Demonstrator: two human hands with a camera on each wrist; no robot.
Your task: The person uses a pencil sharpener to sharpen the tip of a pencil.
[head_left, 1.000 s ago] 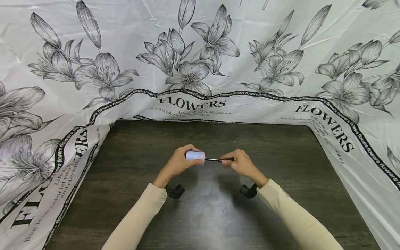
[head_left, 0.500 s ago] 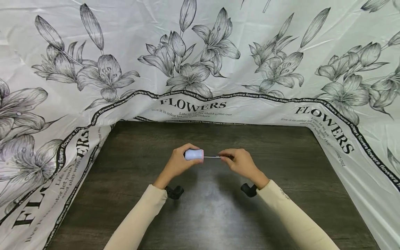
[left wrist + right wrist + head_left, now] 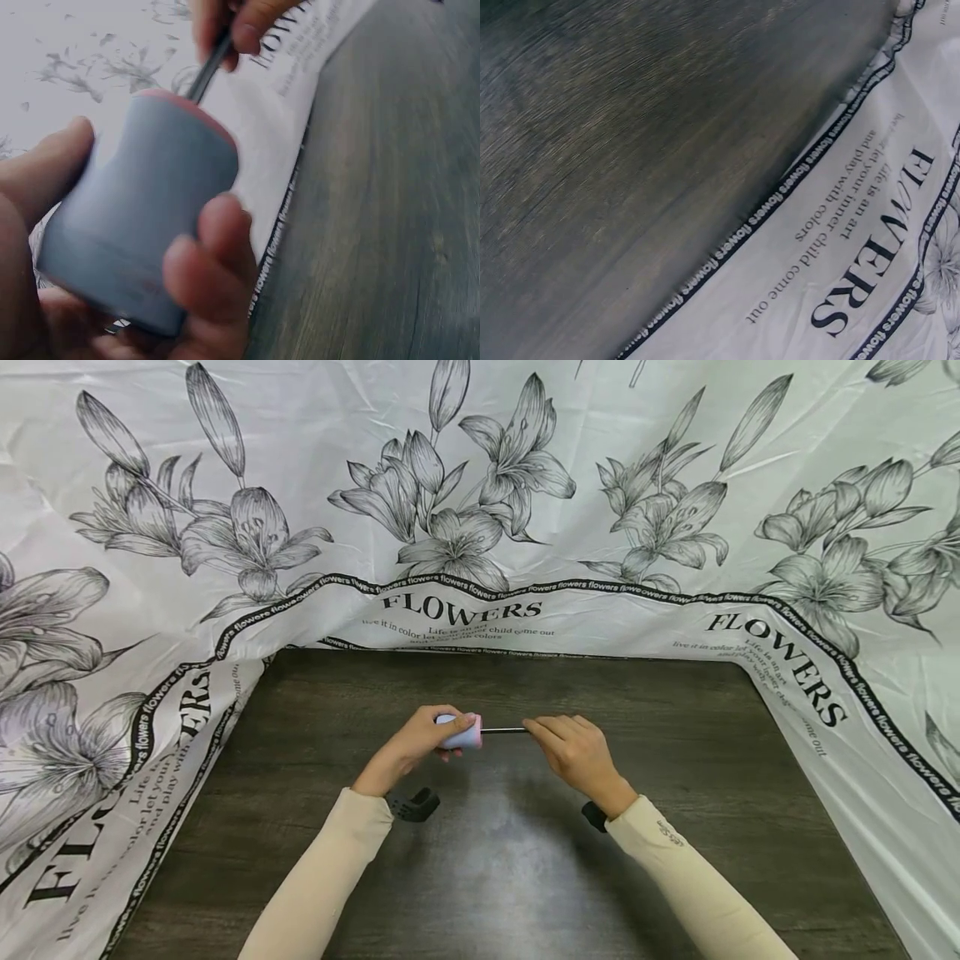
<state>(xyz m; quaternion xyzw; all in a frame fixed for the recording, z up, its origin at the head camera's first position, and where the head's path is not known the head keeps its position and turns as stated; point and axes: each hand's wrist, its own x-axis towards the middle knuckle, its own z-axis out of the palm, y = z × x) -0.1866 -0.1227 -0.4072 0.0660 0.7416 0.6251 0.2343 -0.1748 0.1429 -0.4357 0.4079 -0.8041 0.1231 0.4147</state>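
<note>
My left hand (image 3: 411, 742) holds a pale blue, slightly waisted cylinder (image 3: 461, 735) with a pink rim, tipped on its side above the table. Its thumb lies along the upper side in the head view. A thin dark stick (image 3: 504, 730), pencil-like, runs from the pink end across to my right hand (image 3: 576, 750), whose fingers grip it. In the left wrist view the cylinder (image 3: 142, 202) fills the palm, and the stick (image 3: 210, 69) meets its pink end; how deep it goes is hidden. Neither hand shows in the right wrist view.
Both hands are above a dark wood-grain table (image 3: 510, 877). A white cloth (image 3: 465, 502) with flower prints and lettering hangs behind it and along both sides. Black wrist mounts (image 3: 417, 805) sit below the wrists.
My left hand has rolled over, bringing its thumb to the top of the cylinder, and shifted slightly left. The right hand has turned so its back faces up. More of the stick shows between them.
</note>
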